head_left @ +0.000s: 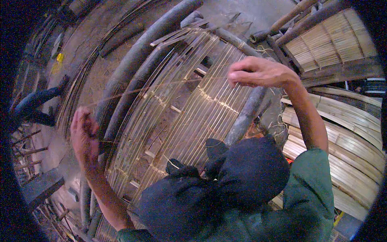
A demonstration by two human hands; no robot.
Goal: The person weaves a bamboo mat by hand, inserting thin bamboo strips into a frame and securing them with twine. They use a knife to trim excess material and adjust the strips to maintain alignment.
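A thin, pale strand [161,85] stretches across the work between my two hands. Its right end meets my right hand [258,72], whose fingers are closed in a pinch above the far right part of the slats. At the other end my left hand [84,135] is raised beside the poles on the left, its fingers curled round the strand and slightly blurred. Below the strand lies a panel of narrow bamboo slats [215,109], joined by crosswise bindings. Looser slats [139,121] run along its left side, with a gap between. My dark-clad knees [250,169] cover the near part.
Thick grey poles [149,40] frame the slats. A slatted panel [330,44] leans at the upper right, above stacked wide bamboo strips [342,149]. A person's dark-blue clothed limb [34,105] shows at far left, near a small yellow object [60,57].
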